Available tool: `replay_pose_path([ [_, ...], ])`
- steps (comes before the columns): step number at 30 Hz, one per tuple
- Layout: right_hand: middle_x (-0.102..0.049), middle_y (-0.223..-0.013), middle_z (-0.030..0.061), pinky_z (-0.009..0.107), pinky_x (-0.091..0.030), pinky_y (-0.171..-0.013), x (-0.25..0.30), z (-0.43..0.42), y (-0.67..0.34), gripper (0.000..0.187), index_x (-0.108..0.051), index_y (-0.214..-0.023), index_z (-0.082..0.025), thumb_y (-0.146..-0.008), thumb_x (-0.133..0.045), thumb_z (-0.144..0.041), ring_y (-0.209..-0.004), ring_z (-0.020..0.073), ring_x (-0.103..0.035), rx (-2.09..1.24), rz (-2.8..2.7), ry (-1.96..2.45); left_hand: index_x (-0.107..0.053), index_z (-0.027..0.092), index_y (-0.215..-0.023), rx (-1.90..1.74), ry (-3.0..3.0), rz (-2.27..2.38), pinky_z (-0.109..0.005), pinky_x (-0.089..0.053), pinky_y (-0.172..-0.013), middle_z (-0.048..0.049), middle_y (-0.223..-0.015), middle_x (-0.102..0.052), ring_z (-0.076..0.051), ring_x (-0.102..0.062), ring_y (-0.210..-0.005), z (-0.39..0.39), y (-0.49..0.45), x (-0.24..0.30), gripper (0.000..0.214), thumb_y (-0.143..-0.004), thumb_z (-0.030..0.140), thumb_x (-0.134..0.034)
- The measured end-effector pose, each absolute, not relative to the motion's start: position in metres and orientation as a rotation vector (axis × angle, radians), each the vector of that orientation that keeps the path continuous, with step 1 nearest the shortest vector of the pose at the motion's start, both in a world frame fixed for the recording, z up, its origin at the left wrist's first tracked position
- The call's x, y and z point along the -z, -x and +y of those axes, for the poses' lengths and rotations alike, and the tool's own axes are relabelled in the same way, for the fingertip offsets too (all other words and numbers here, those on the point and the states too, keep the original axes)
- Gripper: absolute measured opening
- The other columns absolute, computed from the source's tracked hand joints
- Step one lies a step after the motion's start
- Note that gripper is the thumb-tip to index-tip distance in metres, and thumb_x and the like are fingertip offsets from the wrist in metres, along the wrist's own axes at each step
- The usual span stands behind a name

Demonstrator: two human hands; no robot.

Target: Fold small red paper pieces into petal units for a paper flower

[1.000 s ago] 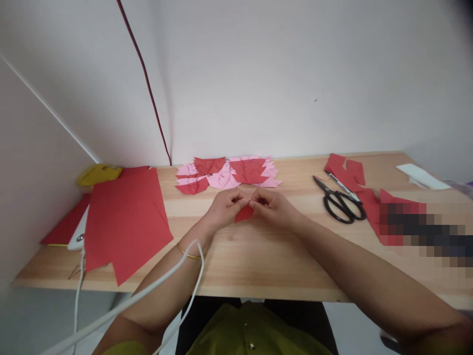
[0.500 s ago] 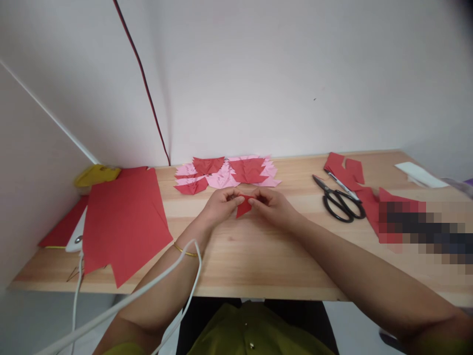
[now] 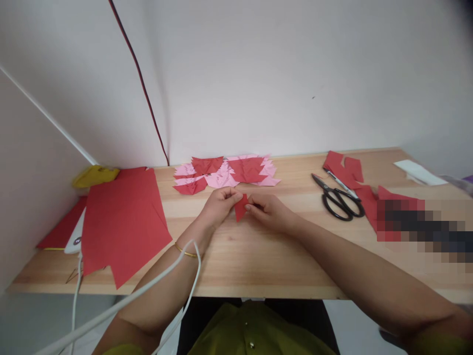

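Note:
Both my hands meet over the middle of the wooden table [image 3: 258, 261] and pinch one small folded red paper piece [image 3: 240, 207]. My left hand [image 3: 219, 204] grips its upper left edge with closed fingers. My right hand [image 3: 269, 210] pinches its right side. The piece stands nearly upright between them, just above the tabletop. A gold bangle [image 3: 185, 252] circles my left wrist.
A pile of folded red and pink paper pieces [image 3: 227, 172] lies just beyond my hands. Large red paper sheets [image 3: 123, 222] cover the left side, a yellow object [image 3: 95, 174] behind them. Black scissors [image 3: 338, 199], a pen and red scraps [image 3: 345, 170] lie right. White cables [image 3: 111, 308] hang at front left.
The small red piece has been turned from lying flat and wide to standing more upright between my fingers. Both hands stayed in the same spot.

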State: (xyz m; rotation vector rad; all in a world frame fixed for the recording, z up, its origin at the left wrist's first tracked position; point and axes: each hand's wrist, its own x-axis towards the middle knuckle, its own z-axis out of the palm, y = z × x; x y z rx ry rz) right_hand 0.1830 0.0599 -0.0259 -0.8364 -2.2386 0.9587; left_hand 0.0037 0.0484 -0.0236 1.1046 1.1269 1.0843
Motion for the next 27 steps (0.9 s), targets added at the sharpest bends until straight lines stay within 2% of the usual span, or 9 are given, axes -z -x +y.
replay_pose_path([
  [7,-0.046,-0.068,-0.0009,0.023,-0.037,-0.063,0.016,0.060,-0.186,0.032,-0.052,-0.074,-0.017,-0.093,-0.038,-0.039,-0.065,0.0117,-0.043,-1.097,-2.173,0.721,-0.059,0.012,-0.067,-1.116,-0.829,0.959,-0.023,-0.043,-0.064,0.0004,-0.062,-0.062,-0.009,-0.055,-0.058,0.048,-0.006,0.023,0.030,-0.059,0.033,-0.079],
  [11,-0.047,-0.071,-0.0004,0.024,-0.038,-0.065,0.018,0.060,-0.185,0.034,-0.052,-0.076,-0.017,-0.094,-0.037,-0.041,-0.067,0.0122,-0.044,-1.144,-2.104,0.803,-0.063,0.011,-0.070,-1.065,-0.791,0.932,-0.026,-0.045,-0.068,-0.0022,-0.066,-0.064,-0.011,-0.058,-0.062,0.052,0.001,0.024,0.028,-0.060,0.031,-0.080],
  [16,-0.051,-0.075,0.0002,0.025,-0.041,-0.066,0.022,0.063,-0.185,0.026,-0.052,-0.084,-0.017,-0.091,-0.043,-0.041,-0.068,0.0119,-0.047,-1.181,-1.955,0.898,-0.067,0.009,-0.072,-1.049,-0.768,0.889,-0.025,-0.044,-0.065,-0.0038,-0.066,-0.065,-0.011,-0.058,-0.062,0.053,0.002,0.027,0.026,-0.062,0.030,-0.079],
  [21,-0.060,-0.087,0.0029,0.028,-0.047,-0.071,0.026,0.063,-0.183,0.014,-0.050,-0.097,-0.020,-0.088,-0.049,-0.031,-0.078,0.0136,-0.058,-1.303,-1.822,0.753,-0.069,0.008,-0.076,-1.034,-0.789,0.900,-0.025,-0.044,-0.066,-0.0055,-0.070,-0.067,-0.011,-0.058,-0.062,0.052,0.001,0.029,0.027,-0.064,0.031,-0.078],
  [24,-0.063,-0.091,0.0036,0.027,-0.048,-0.070,0.027,0.062,-0.182,0.018,-0.054,-0.104,-0.021,-0.087,-0.050,-0.022,-0.079,0.0135,-0.059,-1.195,-1.882,0.682,-0.071,0.009,-0.079,-1.021,-0.797,0.919,-0.025,-0.044,-0.065,-0.0060,-0.071,-0.067,-0.012,-0.058,-0.062,0.051,0.000,0.028,0.028,-0.063,0.031,-0.078],
  [27,-0.063,-0.089,0.0036,0.026,-0.046,-0.066,0.028,0.064,-0.182,0.017,-0.061,-0.096,-0.021,-0.084,-0.051,-0.016,-0.074,0.0126,-0.057,-0.988,-1.963,0.689,-0.071,0.009,-0.079,-1.014,-0.827,0.912,-0.025,-0.044,-0.065,-0.0065,-0.071,-0.067,-0.012,-0.057,-0.062,0.050,-0.001,0.025,0.027,-0.065,0.031,-0.077],
])
